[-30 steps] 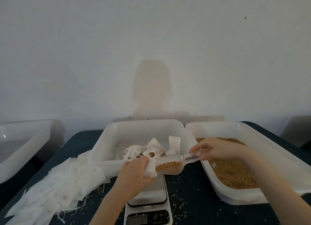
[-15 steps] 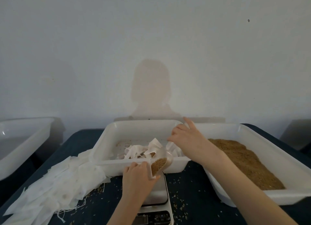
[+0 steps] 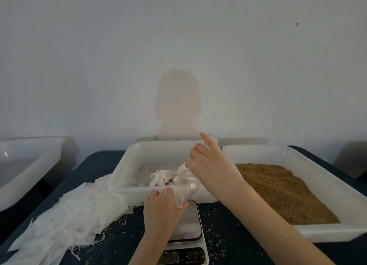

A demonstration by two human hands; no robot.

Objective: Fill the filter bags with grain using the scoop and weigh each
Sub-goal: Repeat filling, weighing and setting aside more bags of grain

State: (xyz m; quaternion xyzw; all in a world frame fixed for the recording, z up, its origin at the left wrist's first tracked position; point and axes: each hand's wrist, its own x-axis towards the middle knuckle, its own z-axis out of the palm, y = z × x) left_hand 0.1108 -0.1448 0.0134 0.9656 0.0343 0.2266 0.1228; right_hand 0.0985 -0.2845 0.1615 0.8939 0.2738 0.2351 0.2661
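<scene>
The thin white paper filter bag (image 3: 181, 193) is held just above the white digital kitchen scale (image 3: 187, 228), in front of the middle white plastic tray (image 3: 127, 165). The left hand (image 3: 161, 207) pinches its lower edge. The clear plastic scoop (image 3: 191, 185) is tipped steeply into its mouth, gripped by the right hand (image 3: 208, 165) with the forefinger raised. The bag looks limp, light and easily torn, so it is best held at the open rim, both sides. Grain fills the right white tray (image 3: 258, 151). Spare white bags (image 3: 65, 219) lie heaped on the dark cloth.
</scene>
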